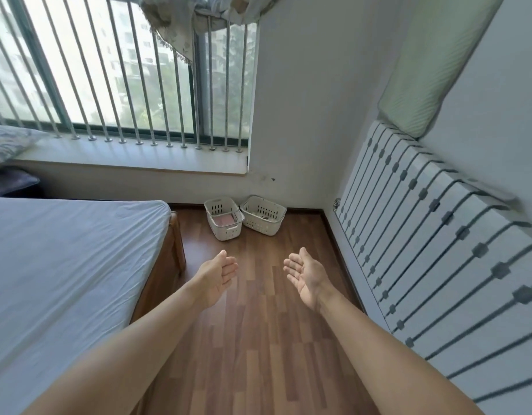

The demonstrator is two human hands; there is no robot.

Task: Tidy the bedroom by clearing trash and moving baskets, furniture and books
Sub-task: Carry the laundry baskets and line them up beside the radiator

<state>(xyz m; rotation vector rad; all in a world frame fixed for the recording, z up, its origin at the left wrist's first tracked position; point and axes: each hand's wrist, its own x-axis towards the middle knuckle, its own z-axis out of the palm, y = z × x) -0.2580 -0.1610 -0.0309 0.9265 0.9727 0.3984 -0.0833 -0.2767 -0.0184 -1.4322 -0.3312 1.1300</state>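
fingers (231, 268) of our left hand (218, 275) lie straight and close together, palm turned inward, while our right hand (305, 274) faces palm up with its fingers relaxed and slightly spread; neither hand holds or touches anything. beyond our fingertips and well apart from them, the left basket (229, 232) and the right basket (260, 226), both white, sit just beside each other on the wooden floor (258, 324) below the window sill (133, 161). our bed (64, 265) lies to the left and a radiator (438, 250) to the right.

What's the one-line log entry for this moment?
left hand: open, empty | right hand: open, empty | basket with pink inside, second basket: side by side on floor, untouched
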